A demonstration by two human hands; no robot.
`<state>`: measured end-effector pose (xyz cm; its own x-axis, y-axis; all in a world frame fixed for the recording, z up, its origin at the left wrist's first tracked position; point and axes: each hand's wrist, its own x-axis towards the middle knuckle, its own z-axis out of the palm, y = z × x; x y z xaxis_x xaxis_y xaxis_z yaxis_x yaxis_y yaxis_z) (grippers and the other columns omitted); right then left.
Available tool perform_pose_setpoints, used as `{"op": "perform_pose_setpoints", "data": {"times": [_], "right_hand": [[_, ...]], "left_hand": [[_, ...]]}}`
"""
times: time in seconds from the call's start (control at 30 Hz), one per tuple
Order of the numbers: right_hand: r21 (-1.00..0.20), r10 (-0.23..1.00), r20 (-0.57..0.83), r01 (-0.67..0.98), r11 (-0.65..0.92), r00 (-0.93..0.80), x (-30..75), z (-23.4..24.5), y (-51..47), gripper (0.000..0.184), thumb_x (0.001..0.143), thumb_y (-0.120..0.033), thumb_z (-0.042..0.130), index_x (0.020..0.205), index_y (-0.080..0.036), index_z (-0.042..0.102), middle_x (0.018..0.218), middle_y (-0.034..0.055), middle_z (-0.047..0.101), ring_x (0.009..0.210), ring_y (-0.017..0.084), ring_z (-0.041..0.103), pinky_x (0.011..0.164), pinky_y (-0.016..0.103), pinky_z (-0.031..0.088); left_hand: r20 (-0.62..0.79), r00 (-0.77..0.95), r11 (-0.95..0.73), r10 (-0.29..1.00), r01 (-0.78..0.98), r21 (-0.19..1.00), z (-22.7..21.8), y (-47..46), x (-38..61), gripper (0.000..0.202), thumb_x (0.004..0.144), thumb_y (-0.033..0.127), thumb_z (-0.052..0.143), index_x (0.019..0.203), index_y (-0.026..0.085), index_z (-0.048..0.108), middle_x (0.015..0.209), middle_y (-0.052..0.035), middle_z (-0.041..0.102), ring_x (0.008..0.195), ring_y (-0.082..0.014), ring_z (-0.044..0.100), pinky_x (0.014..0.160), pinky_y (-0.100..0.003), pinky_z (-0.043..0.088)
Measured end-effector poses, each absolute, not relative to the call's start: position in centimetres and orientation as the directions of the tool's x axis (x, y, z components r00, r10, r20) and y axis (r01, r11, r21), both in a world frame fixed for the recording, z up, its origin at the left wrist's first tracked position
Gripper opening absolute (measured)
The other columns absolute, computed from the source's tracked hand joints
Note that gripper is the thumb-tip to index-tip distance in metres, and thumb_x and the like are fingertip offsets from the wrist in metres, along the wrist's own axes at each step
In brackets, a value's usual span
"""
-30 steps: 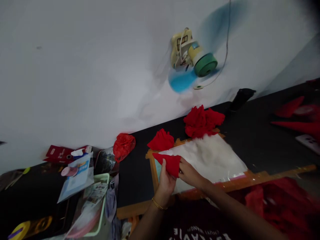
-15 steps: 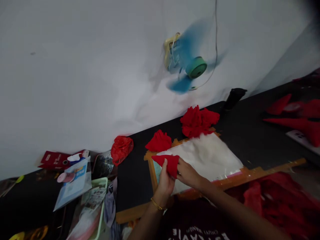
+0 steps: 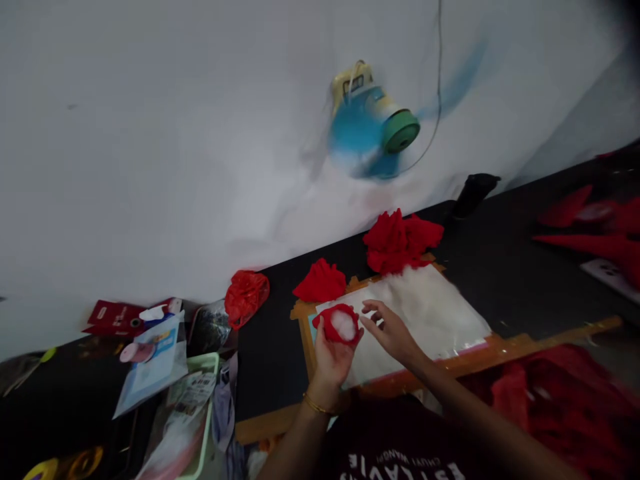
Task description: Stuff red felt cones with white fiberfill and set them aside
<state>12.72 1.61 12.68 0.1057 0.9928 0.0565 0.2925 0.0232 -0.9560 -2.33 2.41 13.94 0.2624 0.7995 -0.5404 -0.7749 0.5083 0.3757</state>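
Observation:
My left hand [image 3: 330, 357] is curled round a small red cloth cone [image 3: 338, 325] whose mouth faces me, with white stuffing showing inside. My right hand [image 3: 391, 330] hovers just to its right, fingers spread and holding nothing. Both hands are over a clear bag of white stuffing [image 3: 420, 310] that lies on an orange wooden frame [image 3: 505, 350]. Two heaps of finished red cloth pieces [image 3: 321, 282] [image 3: 400, 241] sit at the frame's far edge.
A red plastic bag [image 3: 246, 297] lies left of the frame. A pale green tray [image 3: 197, 407] with papers and packets stands at the left. A blue fan [image 3: 375, 123] spins on the white wall. More red cloth lies at the right [image 3: 590, 223] and in my lap [image 3: 560, 407].
The cone has been turned so its open mouth with white stuffing faces me. My right hand has let go of it and opened beside it.

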Motion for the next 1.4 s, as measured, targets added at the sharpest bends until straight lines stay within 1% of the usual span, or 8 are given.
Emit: {"op": "perform_pose_setpoints", "data": {"times": [0.2, 0.37, 0.63, 0.77, 0.97, 1.13, 1.27, 1.4], "right_hand": [[-0.855, 0.998, -0.047, 0.518, -0.015, -0.050, 11.0, 12.5, 2.7, 0.007, 0.079, -0.021, 0.054, 0.082, -0.018, 0.060, 0.070, 0.0009, 0.065, 0.062, 0.015, 0.058, 0.060, 0.024, 0.043], [-0.754, 0.989, 0.016, 0.648, 0.110, -0.148, 11.4, 12.5, 2.5, 0.019, 0.080, -0.018, 0.054, 0.096, -0.019, 0.065, 0.083, 0.0042, 0.068, 0.075, 0.018, 0.062, 0.070, 0.027, 0.044], [-0.825, 0.988, 0.033, 0.553, 0.114, -0.154, 10.3, 13.1, 2.0, 0.050, 0.073, -0.018, 0.060, 0.122, -0.016, 0.054, 0.121, 0.0116, 0.061, 0.105, 0.024, 0.061, 0.090, 0.034, 0.048], [-0.798, 0.994, 0.031, 0.596, 0.089, -0.107, 10.9, 12.9, 2.4, 0.037, 0.075, -0.011, 0.050, 0.108, -0.017, 0.063, 0.108, 0.0100, 0.068, 0.098, 0.023, 0.064, 0.087, 0.034, 0.048], [-0.902, 1.000, 0.009, 0.431, 0.012, -0.009, 12.1, 11.6, 2.7, 0.039, 0.072, -0.010, 0.048, 0.105, -0.020, 0.066, 0.092, 0.0031, 0.073, 0.081, 0.019, 0.067, 0.077, 0.030, 0.050], [-0.903, 0.999, 0.026, 0.429, 0.004, 0.044, 11.9, 11.1, 2.8, 0.033, 0.075, -0.017, 0.052, 0.106, -0.019, 0.062, 0.094, 0.0040, 0.071, 0.083, 0.019, 0.065, 0.078, 0.031, 0.049], [-0.901, 0.998, 0.023, 0.434, -0.004, 0.057, 11.5, 11.4, 2.7, 0.032, 0.071, -0.014, 0.051, 0.101, -0.018, 0.061, 0.094, 0.0055, 0.070, 0.087, 0.020, 0.065, 0.080, 0.032, 0.049], [-0.948, 0.998, 0.012, 0.318, 0.028, -0.053, 11.2, 11.6, 2.3, 0.029, 0.069, -0.015, 0.052, 0.096, -0.019, 0.061, 0.090, 0.0028, 0.071, 0.080, 0.018, 0.064, 0.075, 0.029, 0.048]], "left_hand": [[-0.662, 0.226, 0.589, 0.715, -0.704, 0.396, 13.1, 1.7, -1.8, 0.034, 0.084, 0.044, 0.066, 0.103, 0.015, 0.069, 0.101, -0.0094, 0.073, 0.090, -0.0208, 0.069, 0.085, -0.033, 0.054], [-0.666, 0.203, 0.602, 0.718, -0.661, 0.448, 12.1, 2.5, -3.5, 0.046, 0.080, 0.048, 0.069, 0.111, 0.014, 0.065, 0.105, -0.0122, 0.071, 0.095, -0.0238, 0.068, 0.088, -0.036, 0.052], [-0.636, -0.064, 0.469, 0.769, -0.620, 0.629, 10.7, 2.9, -2.2, 0.025, 0.068, 0.027, 0.078, 0.087, 0.015, 0.066, 0.077, -0.0036, 0.070, 0.076, -0.0179, 0.067, 0.080, -0.030, 0.050], [-0.603, -0.021, 0.459, 0.797, -0.628, 0.628, 11.5, 2.1, -1.6, 0.024, 0.065, 0.021, 0.079, 0.085, 0.014, 0.067, 0.078, -0.0033, 0.071, 0.071, -0.0158, 0.066, 0.076, -0.027, 0.049], [-0.646, 0.008, 0.523, 0.763, -0.595, 0.611, 12.0, 1.8, -2.3, 0.026, 0.074, 0.026, 0.076, 0.097, 0.015, 0.068, 0.091, -0.0077, 0.073, 0.080, -0.0190, 0.068, 0.084, -0.032, 0.051], [-0.595, 0.066, 0.548, 0.801, -0.479, 0.686, 12.8, 0.6, -2.2, 0.048, 0.075, 0.044, 0.075, 0.113, 0.016, 0.062, 0.106, -0.0112, 0.069, 0.084, -0.0194, 0.066, 0.069, -0.028, 0.051], [-0.518, -0.078, 0.466, 0.852, -0.340, 0.817, 12.8, -0.1, -2.0, 0.079, 0.062, 0.027, 0.086, 0.132, 0.023, 0.049, 0.108, -0.0067, 0.067, 0.083, -0.0171, 0.065, 0.067, -0.023, 0.047], [-0.412, -0.141, 0.367, 0.900, -0.262, 0.892, 12.1, 0.8, -2.1, 0.039, 0.063, 0.014, 0.080, 0.098, 0.016, 0.065, 0.089, -0.0021, 0.067, 0.079, -0.0144, 0.061, 0.075, -0.023, 0.045]]}}
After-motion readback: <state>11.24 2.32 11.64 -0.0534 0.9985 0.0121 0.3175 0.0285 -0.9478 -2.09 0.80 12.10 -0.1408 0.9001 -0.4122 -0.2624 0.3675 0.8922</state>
